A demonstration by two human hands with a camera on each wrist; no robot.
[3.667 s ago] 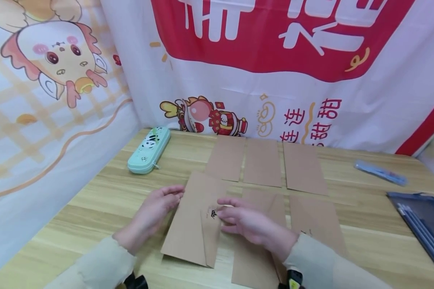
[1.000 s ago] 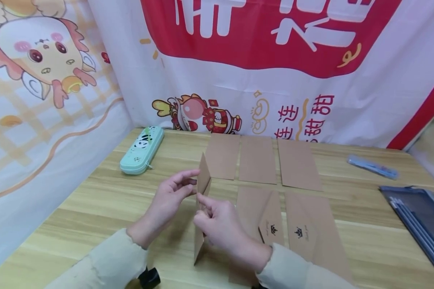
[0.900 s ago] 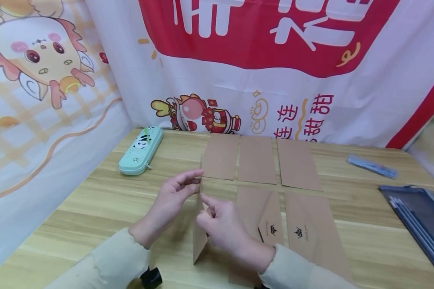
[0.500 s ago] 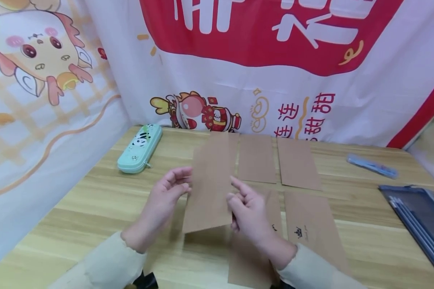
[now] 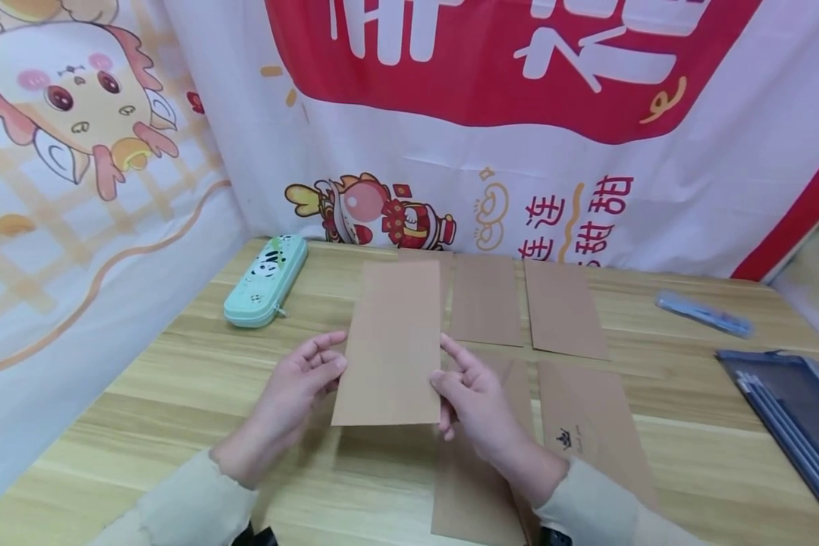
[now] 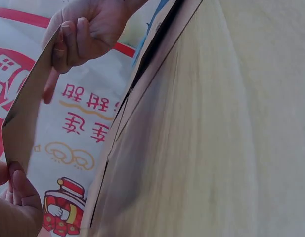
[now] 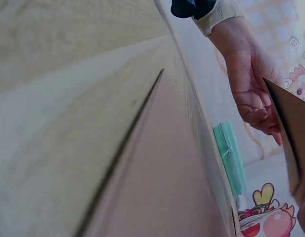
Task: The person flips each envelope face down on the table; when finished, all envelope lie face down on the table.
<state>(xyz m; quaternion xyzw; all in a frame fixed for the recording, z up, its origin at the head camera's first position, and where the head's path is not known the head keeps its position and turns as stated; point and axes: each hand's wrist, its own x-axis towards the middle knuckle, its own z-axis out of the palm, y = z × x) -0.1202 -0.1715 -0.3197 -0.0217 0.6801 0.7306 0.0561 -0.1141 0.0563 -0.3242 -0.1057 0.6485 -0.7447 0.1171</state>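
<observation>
A brown kraft paper envelope [image 5: 392, 349] is held above the table, its plain side facing up. My left hand [image 5: 296, 390] pinches its left edge between thumb and fingers. At the right edge, my right hand [image 5: 474, 390] pinches it with the thumb on top. From the left wrist, the raised envelope [image 6: 26, 113] appears nearly edge-on between both hands. Just right of it, a second envelope [image 5: 474, 485] lies partly beneath my right hand. Beside that lies another envelope [image 5: 600, 425] with a small black crown print.
Three more envelopes form a back row, including the middle one [image 5: 487, 299] and the right one [image 5: 566, 307]; the held envelope partly covers the left one. A mint pencil case [image 5: 266, 280] stands left. Rightward lie a blue packet [image 5: 703, 313] and a dark pouch with pencils [image 5: 785, 425].
The held envelope has turned over: its printed flap faced up earlier, it then stood on edge, and now its plain side faces up. My right hand has shifted right with its edge.
</observation>
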